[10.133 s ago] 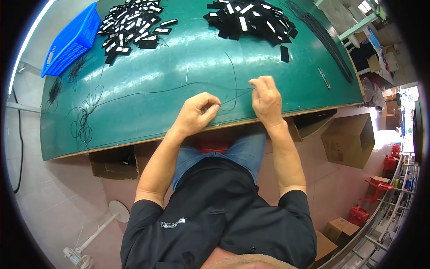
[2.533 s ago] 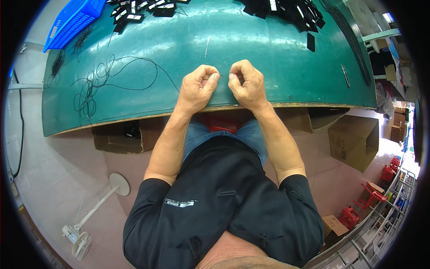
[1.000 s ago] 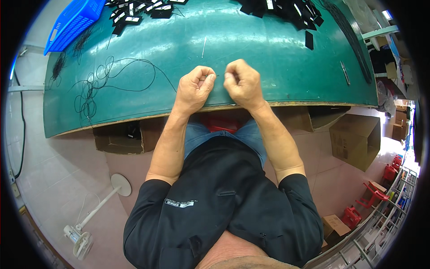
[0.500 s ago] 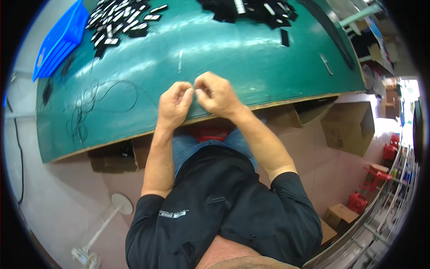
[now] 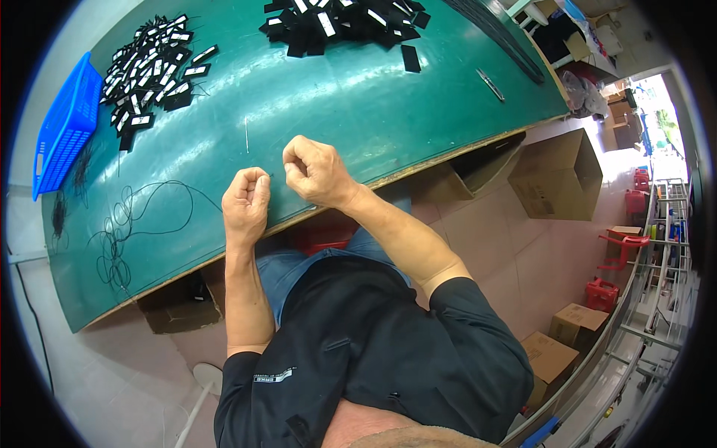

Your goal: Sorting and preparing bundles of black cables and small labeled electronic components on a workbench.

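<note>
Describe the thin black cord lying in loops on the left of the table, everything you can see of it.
The thin black cord looks flexible and string-like. It lies in loose, overlapping loops on the green tabletop, near the front edge. From the tangle a wide arc sweeps right and reaches the left hand, whose closed fingers seem to hold it, though their grip is hidden. How it runs inside the tangle is too fine to tell.

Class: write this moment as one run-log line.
left hand: pinching black cord | right hand: curled, hold unclear | black pieces: two heaps on green table
</note>
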